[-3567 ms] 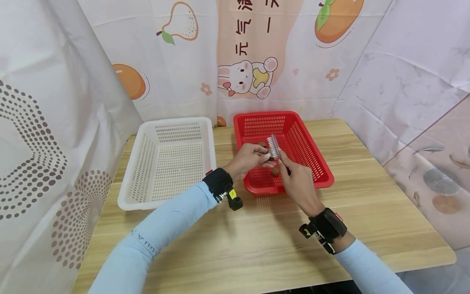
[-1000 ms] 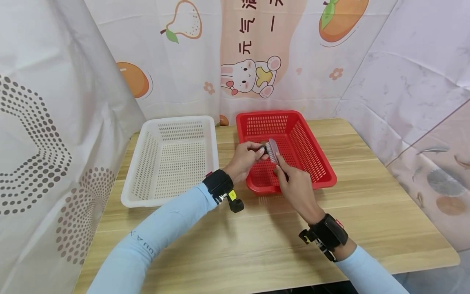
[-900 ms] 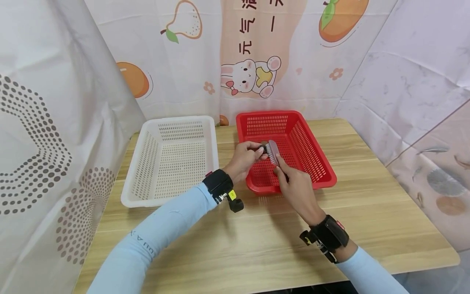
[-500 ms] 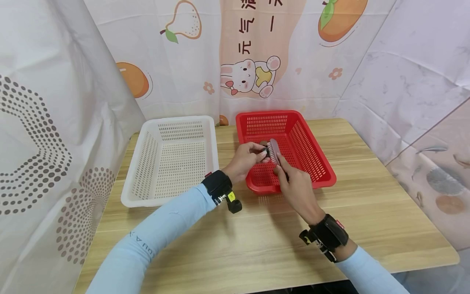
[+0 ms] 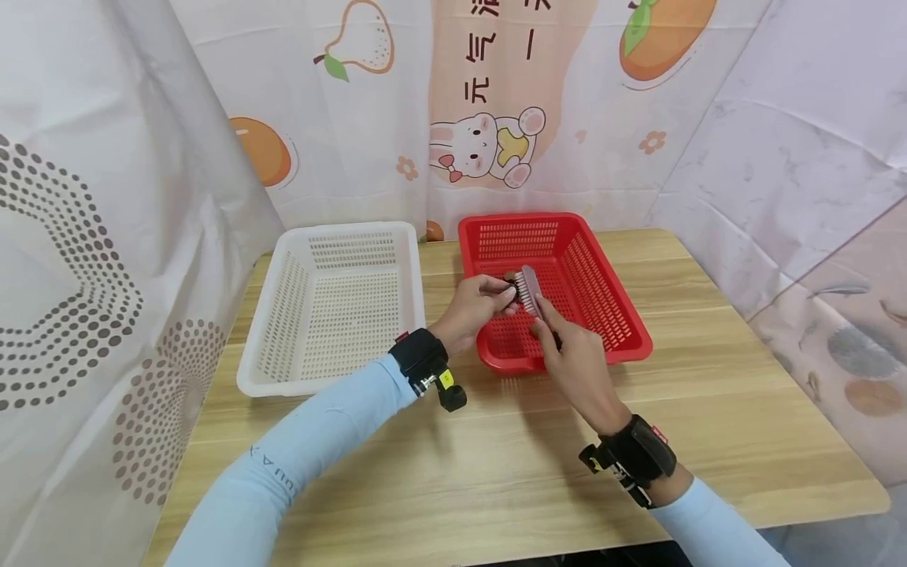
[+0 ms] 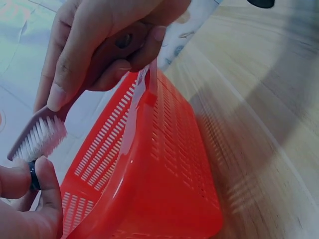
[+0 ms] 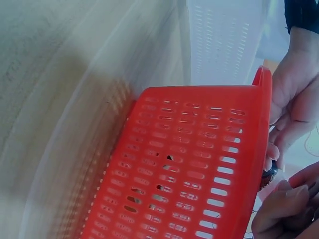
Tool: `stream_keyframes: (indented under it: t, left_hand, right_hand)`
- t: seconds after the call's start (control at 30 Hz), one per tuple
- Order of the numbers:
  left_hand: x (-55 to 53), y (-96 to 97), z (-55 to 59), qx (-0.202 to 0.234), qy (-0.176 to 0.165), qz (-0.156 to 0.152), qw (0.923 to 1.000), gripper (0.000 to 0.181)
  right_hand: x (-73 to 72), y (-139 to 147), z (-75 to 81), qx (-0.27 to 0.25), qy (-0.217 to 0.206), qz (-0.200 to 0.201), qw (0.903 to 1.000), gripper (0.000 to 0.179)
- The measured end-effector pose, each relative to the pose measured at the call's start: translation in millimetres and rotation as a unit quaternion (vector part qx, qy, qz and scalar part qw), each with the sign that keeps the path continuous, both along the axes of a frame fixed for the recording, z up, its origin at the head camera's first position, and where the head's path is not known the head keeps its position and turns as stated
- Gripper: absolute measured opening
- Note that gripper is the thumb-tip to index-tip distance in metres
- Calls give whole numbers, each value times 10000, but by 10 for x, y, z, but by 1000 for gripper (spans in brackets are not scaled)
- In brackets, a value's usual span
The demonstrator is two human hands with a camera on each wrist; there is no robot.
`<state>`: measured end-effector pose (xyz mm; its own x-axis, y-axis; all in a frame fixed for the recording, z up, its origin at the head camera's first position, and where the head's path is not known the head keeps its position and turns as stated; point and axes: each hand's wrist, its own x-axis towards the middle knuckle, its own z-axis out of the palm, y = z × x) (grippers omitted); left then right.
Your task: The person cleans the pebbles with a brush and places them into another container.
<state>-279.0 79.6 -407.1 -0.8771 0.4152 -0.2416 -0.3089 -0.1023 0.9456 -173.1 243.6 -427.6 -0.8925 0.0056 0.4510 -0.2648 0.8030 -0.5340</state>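
Observation:
Over the red basket (image 5: 496, 367), my left hand (image 5: 473, 309) pinches a small dark roundish object (image 6: 34, 175) between thumb and fingers; its kind cannot be told. My right hand (image 5: 581, 364) grips the handle of a mauve scrub brush (image 5: 530, 285) with pale bristles. In the left wrist view the bristles (image 6: 42, 138) are right against the top of the dark object. A brown lump (image 5: 509, 276) shows just beyond the left fingertips. In the right wrist view, the basket wall hides most of what lies inside, though dark bits show through its slots.
A white slotted basket (image 5: 327, 228) stands left of the red one on the wooden table (image 5: 439, 480). A printed curtain (image 5: 383, 157) hangs behind the table's back edge. Each wrist wears a black camera strap (image 5: 420, 358).
From 3.6 seconds ago, the brush has tilted and shifted slightly, and the left fingers have closed more tightly around the dark object. Over the last second the brush head makes small movements against it.

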Motion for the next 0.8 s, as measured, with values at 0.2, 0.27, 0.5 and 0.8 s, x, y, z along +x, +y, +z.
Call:
stream_keyframes:
  t: [0.2, 0.27, 0.5, 0.8]
  left_hand:
    - [-2, -2, -1, -27, -16, 125, 9999, 22]
    - [2, -10, -2, -77, 15, 87, 9999, 22]
    - [29, -34, 3, -191, 206, -113, 9995, 20]
    - [14, -32, 47, 2, 270, 104, 9996, 22]
  right_hand:
    - [17, -40, -37, 155, 223, 40, 9996, 44]
    - [7, -47, -37, 213, 307, 67, 9993, 44]
    - [-57, -46, -13, 298, 468, 102, 9984, 43]
    - [-55, -59, -5, 300, 325, 42, 9990, 42]
